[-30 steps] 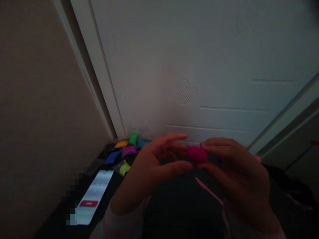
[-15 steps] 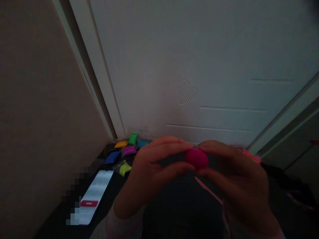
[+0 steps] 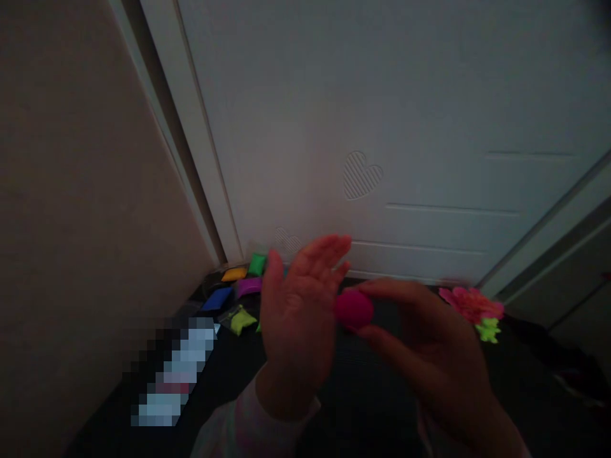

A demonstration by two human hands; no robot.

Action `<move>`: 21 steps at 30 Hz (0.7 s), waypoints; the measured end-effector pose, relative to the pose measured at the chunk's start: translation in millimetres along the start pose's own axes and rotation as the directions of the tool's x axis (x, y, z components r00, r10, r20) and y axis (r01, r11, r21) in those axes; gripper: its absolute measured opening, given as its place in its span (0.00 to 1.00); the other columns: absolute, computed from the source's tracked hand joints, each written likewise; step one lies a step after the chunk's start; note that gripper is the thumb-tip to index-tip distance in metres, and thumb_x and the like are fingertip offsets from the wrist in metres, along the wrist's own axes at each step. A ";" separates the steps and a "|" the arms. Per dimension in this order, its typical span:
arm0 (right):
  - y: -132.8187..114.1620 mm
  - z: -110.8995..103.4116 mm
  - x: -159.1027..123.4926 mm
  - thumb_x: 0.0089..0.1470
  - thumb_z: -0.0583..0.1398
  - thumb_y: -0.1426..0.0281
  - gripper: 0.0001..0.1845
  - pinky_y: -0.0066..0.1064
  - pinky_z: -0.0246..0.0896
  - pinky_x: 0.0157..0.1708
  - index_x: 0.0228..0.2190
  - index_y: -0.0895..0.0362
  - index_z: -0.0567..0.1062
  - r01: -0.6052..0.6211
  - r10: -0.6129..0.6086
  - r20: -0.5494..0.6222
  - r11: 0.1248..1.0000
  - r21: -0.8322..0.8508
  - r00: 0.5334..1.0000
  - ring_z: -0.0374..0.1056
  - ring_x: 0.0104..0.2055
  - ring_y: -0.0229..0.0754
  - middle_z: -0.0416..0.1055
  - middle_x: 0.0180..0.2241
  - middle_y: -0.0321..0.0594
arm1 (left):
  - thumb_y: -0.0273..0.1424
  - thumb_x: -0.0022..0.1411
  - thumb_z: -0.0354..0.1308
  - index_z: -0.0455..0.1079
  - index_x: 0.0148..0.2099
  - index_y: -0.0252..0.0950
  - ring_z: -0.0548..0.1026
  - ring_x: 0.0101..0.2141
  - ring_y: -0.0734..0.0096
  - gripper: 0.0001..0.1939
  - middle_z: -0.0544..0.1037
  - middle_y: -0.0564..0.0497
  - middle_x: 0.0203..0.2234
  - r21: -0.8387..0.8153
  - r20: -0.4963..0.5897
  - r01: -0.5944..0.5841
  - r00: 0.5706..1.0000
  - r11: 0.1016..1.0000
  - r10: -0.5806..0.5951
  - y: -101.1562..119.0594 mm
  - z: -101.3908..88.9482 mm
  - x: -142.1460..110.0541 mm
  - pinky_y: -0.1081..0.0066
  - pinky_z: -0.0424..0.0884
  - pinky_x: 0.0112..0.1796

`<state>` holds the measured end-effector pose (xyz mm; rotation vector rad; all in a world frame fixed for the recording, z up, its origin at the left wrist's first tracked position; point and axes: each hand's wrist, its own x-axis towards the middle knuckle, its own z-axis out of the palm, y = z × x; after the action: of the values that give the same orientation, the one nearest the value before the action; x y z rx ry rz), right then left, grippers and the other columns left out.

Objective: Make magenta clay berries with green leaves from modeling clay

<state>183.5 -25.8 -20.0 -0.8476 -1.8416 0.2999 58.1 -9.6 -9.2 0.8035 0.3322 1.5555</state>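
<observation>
A magenta lump of clay (image 3: 354, 309) sits in the fingers of my right hand (image 3: 424, 350), held in front of me above a dark surface. My left hand (image 3: 298, 315) is raised beside it with the palm turned toward the clay and the fingers stretched out flat; its palm edge is right next to the lump. I cannot tell whether the palm touches it. The room is dim.
Several small coloured clay packets (image 3: 241, 289) lie in the far left corner by a white door (image 3: 382, 127). A phone with a lit screen (image 3: 174, 375) lies at the left. A pink clay flower with green leaves (image 3: 472, 308) rests at the right.
My left hand let go of the lump and opened flat, palm toward it. The right hand carried the clay slightly left. The pink flower came into view at the right.
</observation>
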 end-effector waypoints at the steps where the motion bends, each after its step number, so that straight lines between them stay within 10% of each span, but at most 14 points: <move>1: -0.6 4.9 1.0 0.46 0.61 0.69 0.14 0.31 0.64 0.33 0.39 0.51 0.69 -0.007 0.008 0.035 0.999 -0.036 0.999 0.68 0.36 0.40 0.72 0.35 0.36 | 0.49 0.59 0.35 0.71 0.38 0.36 0.69 0.47 0.66 0.28 0.75 0.48 0.40 -0.079 -0.045 0.037 0.998 0.996 -0.041 -3.8 2.0 0.5 0.66 0.63 0.48; 12: 2.6 21.3 5.6 0.48 0.59 0.68 0.12 0.37 0.58 0.41 0.37 0.54 0.67 0.027 -0.015 0.127 0.996 -0.089 0.992 0.62 0.43 0.42 0.68 0.38 0.40 | 0.40 0.58 0.45 0.70 0.26 0.34 0.76 0.30 0.73 0.19 0.77 0.52 0.21 -0.266 -0.213 0.157 0.953 0.951 -0.217 -4.9 -0.7 9.5 0.70 0.67 0.42; 15: 5.1 19.9 2.3 0.53 0.52 0.67 0.08 0.38 0.58 0.42 0.38 0.53 0.66 0.010 -0.008 -0.121 1.000 0.014 0.993 0.62 0.44 0.43 0.66 0.39 0.41 | 0.40 0.60 0.43 0.71 0.27 0.35 0.76 0.32 0.72 0.20 0.77 0.52 0.22 -0.201 -0.199 0.108 0.969 0.974 -0.149 -9.5 2.4 7.4 0.69 0.67 0.42; 18: 7.9 24.0 -0.4 0.57 0.44 0.64 0.14 0.42 0.56 0.46 0.40 0.50 0.66 0.035 0.011 -0.449 0.995 0.094 0.894 0.59 0.49 0.45 0.64 0.43 0.41 | 0.42 0.61 0.40 0.73 0.30 0.36 0.75 0.36 0.70 0.24 0.78 0.51 0.27 -0.083 -0.123 0.065 0.990 0.994 -0.075 -21.1 8.5 -3.7 0.67 0.66 0.45; 21: 7.7 29.4 -3.1 0.58 0.38 0.61 0.20 0.46 0.52 0.51 0.46 0.46 0.63 -0.025 0.088 -0.495 0.991 0.133 0.864 0.53 0.56 0.46 0.58 0.51 0.39 | 0.47 0.61 0.35 0.72 0.42 0.39 0.68 0.48 0.65 0.27 0.74 0.50 0.43 0.092 0.047 0.092 0.994 0.992 -0.096 -33.1 13.4 -22.2 0.64 0.59 0.52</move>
<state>161.2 -17.2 -39.2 -0.8051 -1.3003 0.2018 91.0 -28.6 -27.3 0.8841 0.3992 1.4374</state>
